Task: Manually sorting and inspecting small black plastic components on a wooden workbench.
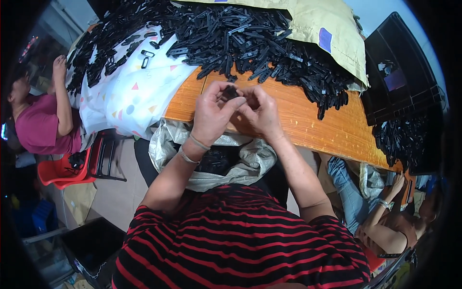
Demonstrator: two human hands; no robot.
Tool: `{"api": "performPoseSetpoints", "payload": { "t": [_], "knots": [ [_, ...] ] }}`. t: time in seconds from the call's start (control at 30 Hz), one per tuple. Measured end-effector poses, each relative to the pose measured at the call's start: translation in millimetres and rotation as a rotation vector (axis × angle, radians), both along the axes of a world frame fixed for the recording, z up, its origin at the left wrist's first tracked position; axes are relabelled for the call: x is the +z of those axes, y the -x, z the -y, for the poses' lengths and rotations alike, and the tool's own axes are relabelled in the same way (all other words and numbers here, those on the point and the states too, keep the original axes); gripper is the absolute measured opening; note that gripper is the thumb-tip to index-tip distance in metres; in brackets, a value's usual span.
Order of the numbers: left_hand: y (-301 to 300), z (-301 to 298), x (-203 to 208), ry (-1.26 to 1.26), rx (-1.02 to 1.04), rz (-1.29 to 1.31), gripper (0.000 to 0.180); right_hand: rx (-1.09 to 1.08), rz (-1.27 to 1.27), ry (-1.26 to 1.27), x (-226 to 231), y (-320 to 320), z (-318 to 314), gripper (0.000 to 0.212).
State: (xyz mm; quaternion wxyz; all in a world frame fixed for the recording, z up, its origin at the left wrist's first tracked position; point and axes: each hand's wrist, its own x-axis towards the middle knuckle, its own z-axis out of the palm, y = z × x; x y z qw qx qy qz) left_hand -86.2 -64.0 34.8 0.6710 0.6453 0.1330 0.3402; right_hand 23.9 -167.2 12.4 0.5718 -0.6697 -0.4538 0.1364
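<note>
Orange wooden planks form the bench, and a great heap of small black plastic clip parts covers its far edge, spilling onto a white cloth with coloured triangles at the far left corner and against a tan padded sheet at the far right. The heap lies just beyond the near edge, so a fresh part is likely always within reach.

Both hands meet over the near edge of the bench. The left hand and the right hand are pressed together, fingertips closed on one small black plastic piece held between them, raised just clear of the wood; this two-sided pinch suggests the piece is being fitted or snapped.

Directly below the hands, off the near edge, a grey woven sack gapes open in the person's lap with dark parts inside, seemingly so that handled pieces can fall straight in.

A black plastic crate stands at the right end. A person in a pink shirt sits at the left end, one hand on the heap, and another seated person is at the lower right.
</note>
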Motion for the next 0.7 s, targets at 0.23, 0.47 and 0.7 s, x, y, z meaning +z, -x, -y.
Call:
{"api": "performPoseSetpoints", "payload": {
  "t": [0.23,0.47,0.7],
  "knots": [
    [67.6,-14.8,-13.2,-0.409,-0.171,-0.481,0.015,0.055,0.251,0.366,15.5,-30.3,33.7,0.018],
    [17.5,-29.3,-7.6,-0.763,0.164,-0.353,0.017,-0.405,0.865,0.555,8.4,-108.1,51.7,0.019],
    [-27.9,-43.8,-25.8,-0.989,0.234,-0.507,0.026,-0.267,0.836,0.638,10.9,-116.9,46.7,0.024]
  ]
}}
